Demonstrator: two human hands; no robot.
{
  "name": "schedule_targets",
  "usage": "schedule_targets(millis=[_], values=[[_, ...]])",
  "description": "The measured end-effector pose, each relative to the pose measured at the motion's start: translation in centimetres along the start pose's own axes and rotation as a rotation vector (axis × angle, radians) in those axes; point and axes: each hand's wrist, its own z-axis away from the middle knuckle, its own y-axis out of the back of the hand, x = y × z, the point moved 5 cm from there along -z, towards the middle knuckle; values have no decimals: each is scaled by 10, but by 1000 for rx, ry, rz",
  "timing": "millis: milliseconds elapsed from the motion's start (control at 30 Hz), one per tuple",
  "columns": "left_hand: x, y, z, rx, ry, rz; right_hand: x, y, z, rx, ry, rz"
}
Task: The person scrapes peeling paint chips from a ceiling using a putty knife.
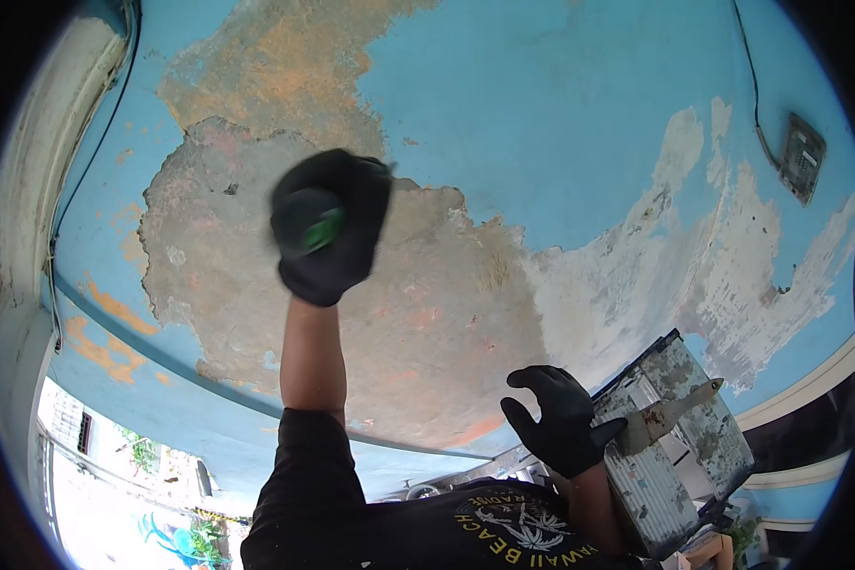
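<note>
Against the peeling ceiling, my left hand fists a green-handled tool; my right hand, fingers spread, steadies the ladder top. Risk: falling flakes, overreach unbalancing me.
</note>
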Motion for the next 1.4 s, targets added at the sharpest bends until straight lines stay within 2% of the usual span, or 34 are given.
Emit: schedule_targets(millis=[67, 133, 200, 233, 300, 400, 467, 533, 600, 667, 700, 800, 867, 933, 967, 1000, 1067, 1133, 1167, 1233, 1300, 1367, 1400], values=[[10, 18, -13, 76, -27, 290, 1, 1, -1, 6, -4, -6], [4, 22, -8, 288, 45, 135, 2, 1, -4, 8, -6, -5], [6, 3, -15, -84, -252, -560, 1, 0, 1, -12, -18, -11], [0, -3, -19, -29, -8, -147, -1, 0, 0, 0, 0, -19], [-1, 8, -19, -54, 5, -185, -1, 2, -2, 17, 24, -24], [-4, 24, -30, -38, -122, 229, -1, 2, -4, 22, 23, -25], [-23, 26, -25, -18, -43, 156, -1, 2, -2, 9, 14, -16], [-53, 1, -17, -58, 40, -104, -1, 3, -1, 5, 14, -26], [-51, -21, -14, -97, 119, -110, -1, 3, 0, 10, 23, -34], [-24, -18, -20, -47, 4, -125, -1, 4, 1, 36, 49, -37], [-13, -12, -22, 55, -76, -73, -1, 4, 1, 42, 47, -35], [10, -3, -25, 107, -89, -102, 2, 5, 1, 14, -9, -44], [-4, -15, -27, -7, -170, -369, 2, 4, 2, 15, 14, -32], [-12, -24, -23, 10, -14, -160, 0, 5, 2, 5, 5, -42], [-11, -21, -21, 11, -7, -163, 0, 6, 1, -3, 6, -44], [-7, -12, -20, 55, -92, -267, 0, 5, 1, -9, -3, -45], [-1, 3, -35, 34, 32, 210, 1, 6, 0, 7, 3, -59], [-9, 3, -27, 116, 136, 544, 2, 6, 0, 15, 4, -72], [-10, 0, -20, 214, 186, 443, 1, 7, -1, 26, 18, -68], [-76, -26, 2, -15, -292, -589, 0, 6, 5, 21, 26, -70], [-86, -34, -8, -87, 89, 192, 3, 4, 3, 10, 7, -61], [-5, -31, -19, -28, -377, -520, 4, 5, 2, 1, -9, -50], [-2, -23, -23, -32, -291, -321, 4, 5, 3, 3, -18, -51]])
